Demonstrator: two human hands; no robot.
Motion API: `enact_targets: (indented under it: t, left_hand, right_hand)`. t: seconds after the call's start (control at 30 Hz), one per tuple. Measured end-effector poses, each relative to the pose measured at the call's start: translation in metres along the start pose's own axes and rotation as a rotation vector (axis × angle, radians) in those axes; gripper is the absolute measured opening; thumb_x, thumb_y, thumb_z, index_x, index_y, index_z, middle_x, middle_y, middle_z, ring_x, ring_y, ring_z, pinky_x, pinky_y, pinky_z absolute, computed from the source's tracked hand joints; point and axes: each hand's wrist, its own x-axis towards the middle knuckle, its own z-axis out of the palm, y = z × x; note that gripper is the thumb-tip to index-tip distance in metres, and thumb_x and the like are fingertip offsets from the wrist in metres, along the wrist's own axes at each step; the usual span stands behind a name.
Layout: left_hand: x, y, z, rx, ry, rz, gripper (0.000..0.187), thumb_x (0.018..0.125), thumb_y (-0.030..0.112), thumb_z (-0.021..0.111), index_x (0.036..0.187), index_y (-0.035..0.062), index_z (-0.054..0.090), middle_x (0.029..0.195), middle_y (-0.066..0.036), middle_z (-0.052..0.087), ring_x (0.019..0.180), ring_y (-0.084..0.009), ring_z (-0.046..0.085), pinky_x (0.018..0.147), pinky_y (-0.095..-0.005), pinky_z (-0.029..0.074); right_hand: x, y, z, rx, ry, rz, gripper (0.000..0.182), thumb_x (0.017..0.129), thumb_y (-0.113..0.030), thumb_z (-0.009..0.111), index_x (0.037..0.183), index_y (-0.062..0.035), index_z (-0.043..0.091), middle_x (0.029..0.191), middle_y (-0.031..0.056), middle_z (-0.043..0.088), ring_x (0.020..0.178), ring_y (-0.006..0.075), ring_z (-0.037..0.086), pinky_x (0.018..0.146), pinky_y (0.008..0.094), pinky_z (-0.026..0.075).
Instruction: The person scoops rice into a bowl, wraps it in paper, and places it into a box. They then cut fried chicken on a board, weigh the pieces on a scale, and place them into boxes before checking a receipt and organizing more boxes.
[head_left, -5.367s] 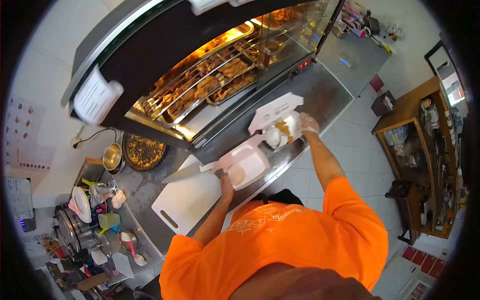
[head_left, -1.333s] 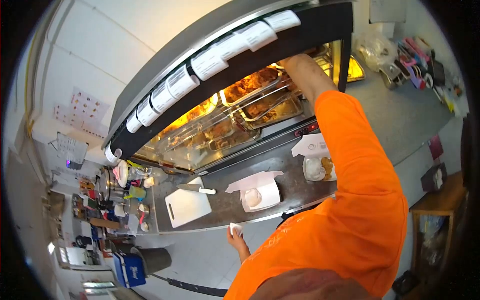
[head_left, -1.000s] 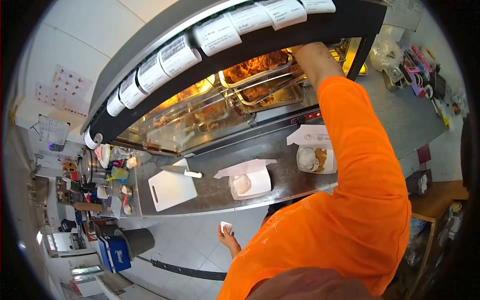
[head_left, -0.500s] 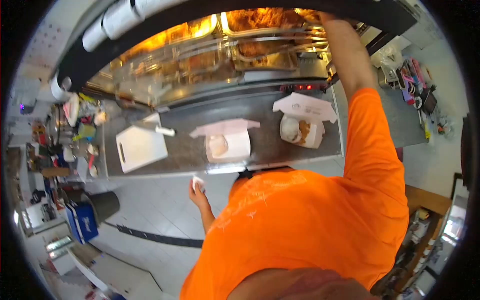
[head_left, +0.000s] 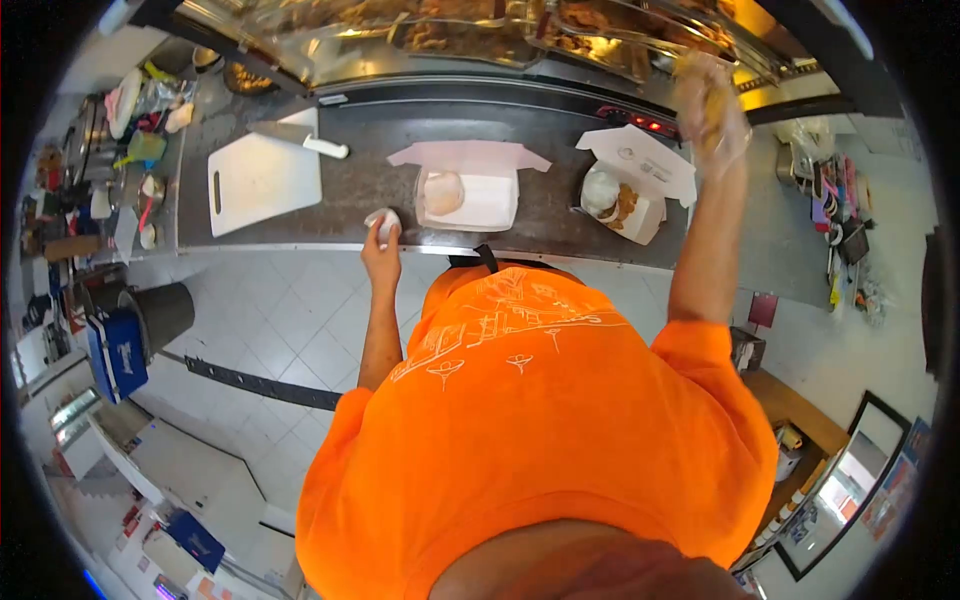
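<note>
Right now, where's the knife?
In the head view, the knife lies upper left, across the white cutting board, left of the nearer open box.

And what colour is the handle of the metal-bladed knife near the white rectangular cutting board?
The knife handle is white, best seen in the head view.

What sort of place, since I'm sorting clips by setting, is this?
Probably a small takeaway kitchen: a lit glass cabinet of browned food, open meal boxes on a metal counter, and a cutting board with a knife.

Sm. wht item (head_left: 383,222) held L of 2 open boxes (head_left: 490,205), lids (head_left: 470,154) back.
</note>
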Motion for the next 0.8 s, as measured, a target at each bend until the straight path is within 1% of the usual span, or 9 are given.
enact_targets:
  t: [0.03,0.07,0.1,0.13,0.2,0.27,0.37,0.6,0.8]
  left_hand:
    - [0.005,0.012,0.001,0.005,0.011,-0.010,0.033,0.087,0.019,0.060,0.115,0.0012,0.060,0.109,-0.016,0.064,0.100,-0.0238,0.061,0.084,-0.0311,0.047]
    - [0.010,0.031,0.001,-0.025,-0.033,-0.070,0.034,0.087,0.020,0.061,0.114,0.0008,0.061,0.109,-0.017,0.064,0.100,-0.0250,0.062,0.085,-0.0321,0.047]
    - [0.015,0.039,0.003,-0.056,-0.076,-0.127,0.034,0.086,0.022,0.062,0.113,0.0004,0.062,0.110,-0.019,0.064,0.099,-0.0262,0.062,0.086,-0.0330,0.046]
    - [0.020,0.037,0.006,-0.052,-0.071,-0.137,0.034,0.086,0.022,0.062,0.113,0.0004,0.062,0.110,-0.019,0.064,0.099,-0.0262,0.062,0.086,-0.0330,0.046]
    - [0.032,0.032,0.015,0.092,-0.059,0.008,0.036,0.084,0.028,0.064,0.108,0.0014,0.064,0.103,-0.020,0.066,0.096,-0.0289,0.064,0.086,-0.0342,0.047]
    - [0.038,0.040,0.023,0.226,-0.132,0.087,0.036,0.082,0.030,0.063,0.104,0.0016,0.066,0.099,-0.021,0.065,0.091,-0.0331,0.064,0.081,-0.0387,0.048]
    - [0.055,0.038,0.035,0.377,-0.222,0.163,0.032,0.081,0.030,0.060,0.095,0.0014,0.067,0.093,-0.023,0.064,0.085,-0.0394,0.062,0.075,-0.0455,0.049]
    - [0.088,0.038,0.048,0.457,-0.251,0.201,0.024,0.082,0.020,0.053,0.089,0.0035,0.069,0.088,-0.024,0.064,0.083,-0.0423,0.061,0.076,-0.0490,0.049]
    - [0.077,0.055,0.033,0.364,-0.344,0.042,0.029,0.083,0.026,0.058,0.099,0.0042,0.068,0.093,-0.021,0.065,0.092,-0.0374,0.062,0.081,-0.0436,0.048]
  right_hand:
    - [-0.006,0.033,0.002,0.043,-0.025,0.083,0.019,0.087,-0.020,0.061,0.101,-0.0069,0.061,0.079,0.0023,0.062,0.059,0.0110,0.058,0.052,0.0237,0.053]
    - [-0.029,0.088,0.076,-0.140,0.496,-0.236,0.017,0.087,-0.025,0.061,0.094,-0.0094,0.062,0.074,0.0006,0.059,0.054,0.0085,0.053,0.048,0.0231,0.049]
    - [-0.031,0.110,0.053,-0.356,0.371,0.195,0.019,0.087,-0.027,0.061,0.093,-0.0090,0.062,0.083,0.0033,0.062,0.064,0.0112,0.058,0.055,0.0246,0.050]
    - [-0.027,0.147,0.040,-0.243,0.145,0.358,0.018,0.086,-0.027,0.060,0.090,-0.0090,0.063,0.085,0.0051,0.063,0.068,0.0131,0.059,0.056,0.0255,0.049]
    - [-0.007,0.230,0.027,-0.622,-0.007,0.174,0.017,0.085,-0.023,0.059,0.089,-0.0065,0.063,0.085,0.0050,0.064,0.068,0.0178,0.061,0.058,0.0267,0.049]
    - [0.016,0.302,0.004,-0.761,-0.085,0.296,0.017,0.084,-0.028,0.062,0.086,-0.0113,0.061,0.064,-0.0010,0.052,0.053,0.0099,0.048,0.045,0.0260,0.038]
    - [0.034,0.332,0.012,-1.038,0.018,0.460,0.025,0.083,-0.028,0.057,0.094,-0.0065,0.065,0.080,0.0082,0.067,0.072,0.0234,0.064,0.067,0.0332,0.049]
    - [0.056,0.322,0.036,-1.410,0.115,0.363,0.032,0.086,-0.037,0.059,0.093,-0.0064,0.064,0.072,0.0057,0.060,0.065,0.0151,0.055,0.062,0.0316,0.046]
    - [0.074,0.339,0.014,-1.377,0.045,0.500,0.041,0.086,-0.041,0.055,0.102,-0.0041,0.063,0.091,0.0164,0.066,0.083,0.0265,0.062,0.077,0.0356,0.047]
